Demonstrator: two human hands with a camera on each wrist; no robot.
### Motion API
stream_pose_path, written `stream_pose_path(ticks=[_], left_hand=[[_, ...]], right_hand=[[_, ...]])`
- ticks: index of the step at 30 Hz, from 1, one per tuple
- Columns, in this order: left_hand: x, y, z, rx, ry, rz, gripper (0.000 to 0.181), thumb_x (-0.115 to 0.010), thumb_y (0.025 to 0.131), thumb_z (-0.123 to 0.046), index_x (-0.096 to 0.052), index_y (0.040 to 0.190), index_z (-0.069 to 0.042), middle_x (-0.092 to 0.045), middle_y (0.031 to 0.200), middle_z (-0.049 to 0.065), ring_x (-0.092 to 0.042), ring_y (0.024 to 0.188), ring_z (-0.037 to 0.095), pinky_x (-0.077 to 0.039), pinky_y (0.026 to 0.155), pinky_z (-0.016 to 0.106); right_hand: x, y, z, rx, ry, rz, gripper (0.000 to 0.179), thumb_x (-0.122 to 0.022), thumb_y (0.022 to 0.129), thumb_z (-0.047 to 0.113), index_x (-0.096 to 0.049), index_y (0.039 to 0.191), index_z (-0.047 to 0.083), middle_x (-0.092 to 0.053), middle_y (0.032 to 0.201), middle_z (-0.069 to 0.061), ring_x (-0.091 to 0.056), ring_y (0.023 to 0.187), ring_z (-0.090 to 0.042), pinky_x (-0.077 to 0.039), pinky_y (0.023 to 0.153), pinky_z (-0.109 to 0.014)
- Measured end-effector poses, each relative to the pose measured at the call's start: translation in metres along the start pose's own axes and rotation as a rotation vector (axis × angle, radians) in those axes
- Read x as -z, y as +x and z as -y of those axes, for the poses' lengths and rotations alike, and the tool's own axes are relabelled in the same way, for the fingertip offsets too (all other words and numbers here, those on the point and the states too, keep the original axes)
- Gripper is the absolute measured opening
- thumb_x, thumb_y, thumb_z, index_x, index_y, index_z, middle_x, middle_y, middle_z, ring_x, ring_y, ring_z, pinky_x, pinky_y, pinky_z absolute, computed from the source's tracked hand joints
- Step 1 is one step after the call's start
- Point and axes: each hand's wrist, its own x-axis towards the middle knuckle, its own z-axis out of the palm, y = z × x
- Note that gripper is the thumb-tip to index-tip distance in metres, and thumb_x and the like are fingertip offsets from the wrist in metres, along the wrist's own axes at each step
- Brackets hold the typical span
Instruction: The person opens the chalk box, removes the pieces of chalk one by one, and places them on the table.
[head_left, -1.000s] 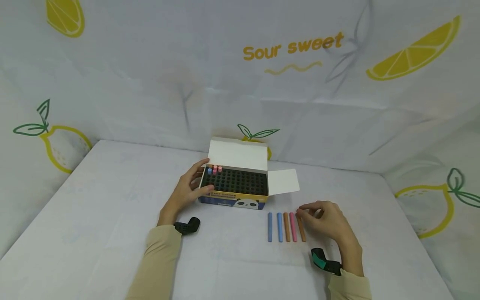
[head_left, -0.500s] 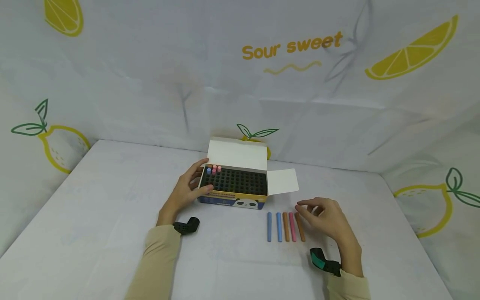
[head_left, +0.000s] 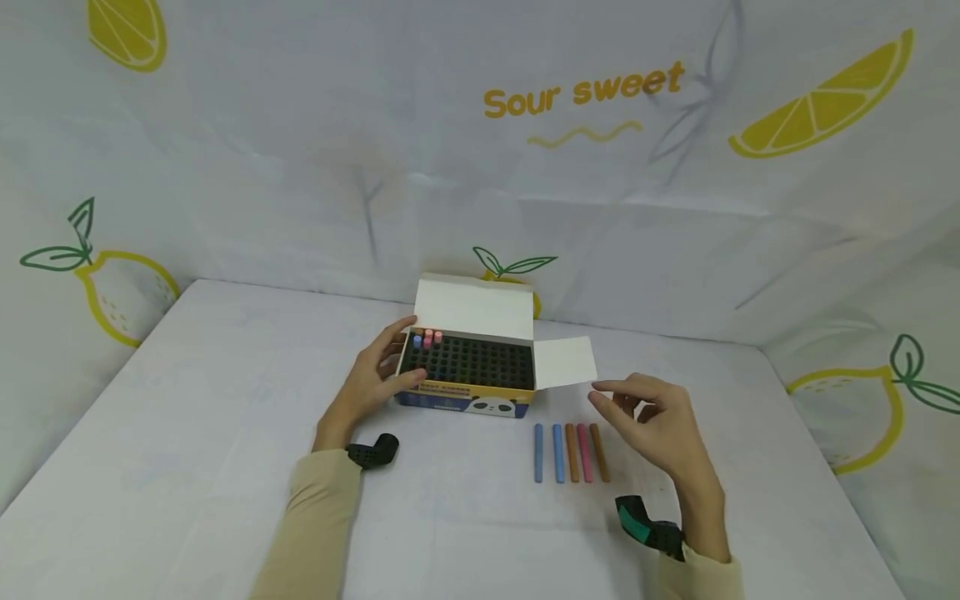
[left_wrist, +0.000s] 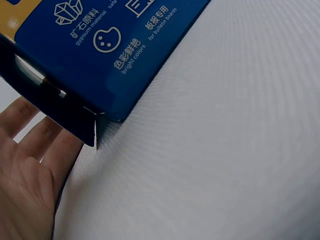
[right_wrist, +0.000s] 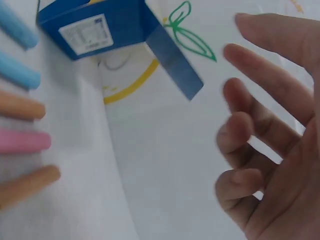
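My left hand (head_left: pixel 369 382) holds the left end of an open chalk box (head_left: pixel 450 398), thumb at the front edge and index finger at the back. In the left wrist view, fingers (left_wrist: pixel 44 137) show behind the box's side flap. A few chalk sticks (head_left: pixel 428 341) stand in the back left holes of its black insert. My right hand (head_left: pixel 654 421) is bare, thumb and index finger apart, above and right of a row of chalks: two blue ones (head_left: pixel 558 454), a brown one (head_left: pixel 572 452), a pink one (head_left: pixel 585 454) and a slanted brown one (head_left: pixel 600 454).
The box's white lid (head_left: pixel 476 308) stands up at the back, and a side flap (head_left: pixel 566 363) sticks out right, near my right fingertips in the head view. Behind the white table (head_left: pixel 457 533) hangs a lemon-print cloth (head_left: pixel 300 167).
My right hand has lifted off the slanted brown chalk and moved up and away from the row, holding nothing. The left hand and the box stay put.
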Motion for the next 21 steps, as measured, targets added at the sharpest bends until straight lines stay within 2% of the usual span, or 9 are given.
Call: stream_pose_path(ticks=[4, 7, 11, 16, 21], left_hand=[[0.000, 0.000, -0.001, -0.002, 0.009, -0.001, 0.080, -0.074, 0.091, -0.021, -0.034, 0.160, -0.025, -0.052, 0.145, 0.022, -0.054, 0.136, 0.043, -0.047, 0.110, 0.062], [0.000, 0.000, -0.001, -0.001, 0.018, 0.000, 0.080, -0.074, 0.091, -0.021, -0.034, 0.160, -0.024, -0.053, 0.146, 0.021, -0.055, 0.135, 0.043, -0.049, 0.108, 0.061], [0.000, 0.000, -0.001, 0.005, 0.023, -0.004, 0.080, -0.074, 0.090, -0.022, -0.034, 0.160, -0.027, -0.052, 0.148, 0.020, -0.054, 0.136, 0.043, -0.048, 0.108, 0.062], [0.000, -0.001, -0.001, 0.004, 0.000, 0.002, 0.079, -0.074, 0.091, -0.022, -0.035, 0.159, -0.029, -0.049, 0.149, 0.020, -0.052, 0.137, 0.043, -0.049, 0.108, 0.062], [0.000, -0.001, -0.001, 0.002, 0.016, -0.002, 0.080, -0.075, 0.091, -0.026, -0.035, 0.159, -0.031, -0.051, 0.149, 0.019, -0.054, 0.136, 0.041, -0.048, 0.108, 0.063]], right_hand=[[-0.006, 0.008, 0.006, 0.111, 0.091, -0.114, 0.021, -0.078, 0.076, -0.013, -0.081, 0.092, 0.001, -0.054, 0.062, 0.006, -0.045, 0.057, -0.003, -0.036, 0.043, -0.019], [-0.012, 0.014, 0.014, 0.118, 0.102, -0.142, 0.022, -0.078, 0.077, -0.012, -0.081, 0.095, 0.001, -0.052, 0.062, 0.007, -0.045, 0.058, -0.002, -0.036, 0.044, -0.018], [-0.023, 0.028, 0.028, 0.066, 0.086, -0.135, 0.017, -0.080, 0.079, -0.005, -0.081, 0.095, 0.003, -0.054, 0.064, 0.008, -0.046, 0.057, -0.003, -0.036, 0.043, -0.018], [-0.045, 0.048, 0.041, 0.013, 0.069, -0.108, 0.015, -0.082, 0.082, 0.006, -0.082, 0.097, 0.006, -0.059, 0.068, 0.000, -0.051, 0.059, -0.004, -0.042, 0.046, -0.019], [-0.070, 0.067, 0.049, 0.020, 0.085, -0.050, 0.019, -0.082, 0.084, 0.011, -0.082, 0.101, 0.004, -0.065, 0.072, -0.007, -0.055, 0.060, -0.005, -0.046, 0.055, -0.021]])
